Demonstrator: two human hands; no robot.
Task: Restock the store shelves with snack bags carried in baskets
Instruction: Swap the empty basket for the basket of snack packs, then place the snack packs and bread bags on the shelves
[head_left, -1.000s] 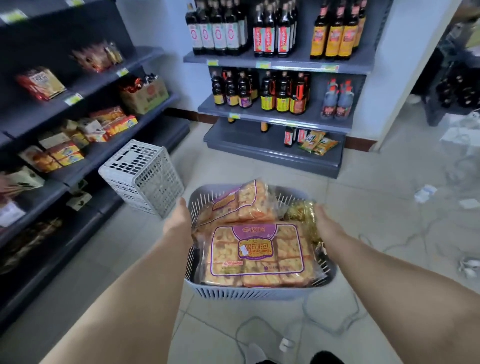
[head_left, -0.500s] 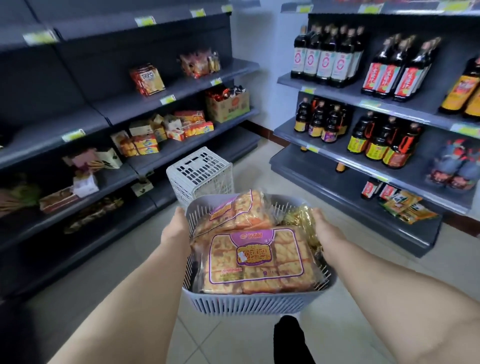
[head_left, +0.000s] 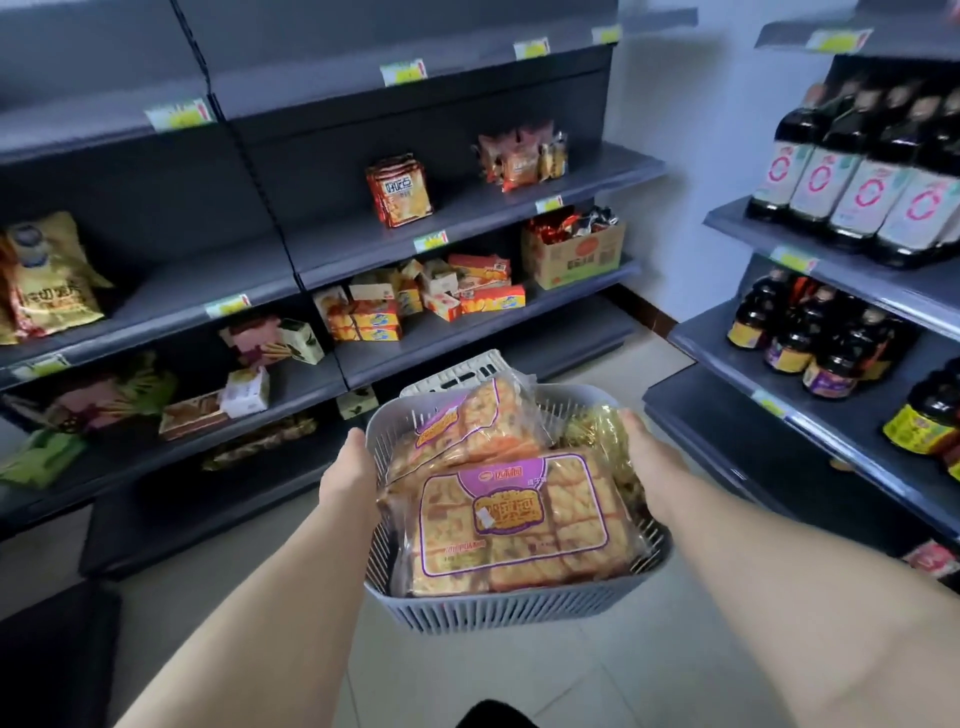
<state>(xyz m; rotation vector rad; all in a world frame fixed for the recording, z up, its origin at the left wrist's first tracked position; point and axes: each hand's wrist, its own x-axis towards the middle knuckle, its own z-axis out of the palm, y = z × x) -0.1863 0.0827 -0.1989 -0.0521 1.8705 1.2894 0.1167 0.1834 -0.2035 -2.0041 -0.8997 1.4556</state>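
Basket (head_left: 519, 608) full of snack bags (head_left: 519, 514); looks like none shelved yet. We hold it w/ left grip (head_left: 349, 478) & right grip (head_left: 649, 467) curled round sides. Shelves (head_left: 332, 249) half bare, so restocking all ahead.

Soft, even light brightens the white wall (head_left: 691, 130) and floor tiles (head_left: 519, 675) while the dark shelf bays (head_left: 130, 171) sit dim, the wide lens bows the edges, and slight blur smears the price tags (head_left: 179, 114).
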